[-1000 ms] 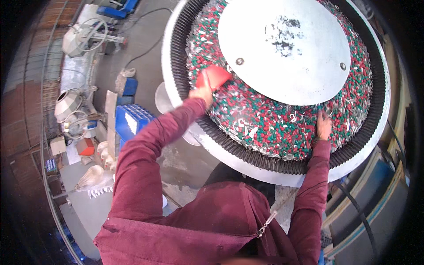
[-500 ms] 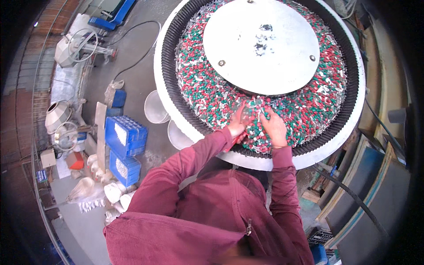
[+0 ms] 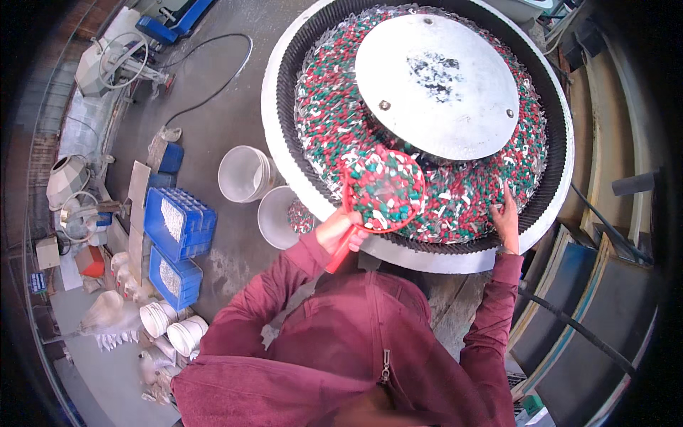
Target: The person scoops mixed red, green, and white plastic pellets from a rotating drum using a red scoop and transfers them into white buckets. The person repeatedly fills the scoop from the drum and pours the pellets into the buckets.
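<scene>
My left hand (image 3: 337,231) is wrapped round the handle of a red round scoop (image 3: 423,186), possibly a strainer. Small red, green and white pieces fill it, and it is held over the near left edge of a large round tub (image 3: 279,142). The tub has a white rim and a black ribbed lining. A ring of the same small pieces (image 3: 334,107), mixed with pale curled bits, lies in it round a white central disc (image 3: 435,85). At the near right, my right hand (image 3: 506,222) reaches over the rim to the pieces, fingers apart, holding nothing that I can see.
Left of the tub stand two white buckets, the far bucket (image 3: 240,174) and the near bucket (image 3: 269,226), with coloured pieces in the near one. Blue crates (image 3: 192,228) of white pieces stand farther left. A black cable (image 3: 245,64) crosses the floor. Boards (image 3: 569,292) lean at right.
The scoop has come up from the pieces, now full, tilted into plain view in my left hand. My right hand has moved right, away from it. The view has shifted slightly.
</scene>
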A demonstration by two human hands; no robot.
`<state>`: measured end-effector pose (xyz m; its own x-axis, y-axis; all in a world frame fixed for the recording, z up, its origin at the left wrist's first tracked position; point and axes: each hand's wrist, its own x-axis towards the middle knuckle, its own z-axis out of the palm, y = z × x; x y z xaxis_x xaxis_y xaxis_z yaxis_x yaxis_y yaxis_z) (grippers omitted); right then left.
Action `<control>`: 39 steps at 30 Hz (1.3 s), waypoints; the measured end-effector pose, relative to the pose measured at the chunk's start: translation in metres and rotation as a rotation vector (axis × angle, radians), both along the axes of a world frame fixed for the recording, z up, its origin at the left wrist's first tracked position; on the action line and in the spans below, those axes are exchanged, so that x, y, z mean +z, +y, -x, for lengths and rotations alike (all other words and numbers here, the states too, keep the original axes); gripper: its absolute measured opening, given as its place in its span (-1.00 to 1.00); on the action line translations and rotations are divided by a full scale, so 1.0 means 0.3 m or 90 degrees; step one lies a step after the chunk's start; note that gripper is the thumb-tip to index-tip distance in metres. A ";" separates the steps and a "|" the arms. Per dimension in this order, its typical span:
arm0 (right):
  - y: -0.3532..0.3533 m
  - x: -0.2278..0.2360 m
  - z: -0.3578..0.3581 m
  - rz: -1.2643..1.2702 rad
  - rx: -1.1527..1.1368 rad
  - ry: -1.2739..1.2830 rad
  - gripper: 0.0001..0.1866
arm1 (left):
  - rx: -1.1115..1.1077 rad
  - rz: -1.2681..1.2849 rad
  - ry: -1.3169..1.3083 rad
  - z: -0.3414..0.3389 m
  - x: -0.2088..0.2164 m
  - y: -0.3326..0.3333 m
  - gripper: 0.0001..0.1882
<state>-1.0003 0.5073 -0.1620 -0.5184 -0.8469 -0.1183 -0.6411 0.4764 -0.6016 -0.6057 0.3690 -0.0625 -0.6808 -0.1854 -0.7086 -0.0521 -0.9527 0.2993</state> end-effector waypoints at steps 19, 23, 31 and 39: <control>-0.020 0.105 -0.251 -0.128 0.003 0.002 -0.28 | 0.418 0.363 -0.397 -1.062 -0.019 -0.017 -0.52; 0.007 0.149 -0.247 -0.091 0.041 -0.041 -0.30 | 0.146 0.685 -0.802 -1.199 -0.267 -0.006 -0.11; 0.106 0.384 -0.138 -0.203 0.091 0.303 -0.34 | -0.150 0.886 -1.037 -1.291 -0.734 0.032 -0.13; 0.022 0.506 -0.339 -0.137 0.032 0.338 -0.56 | -0.049 0.722 -1.030 -1.261 -0.840 0.026 0.01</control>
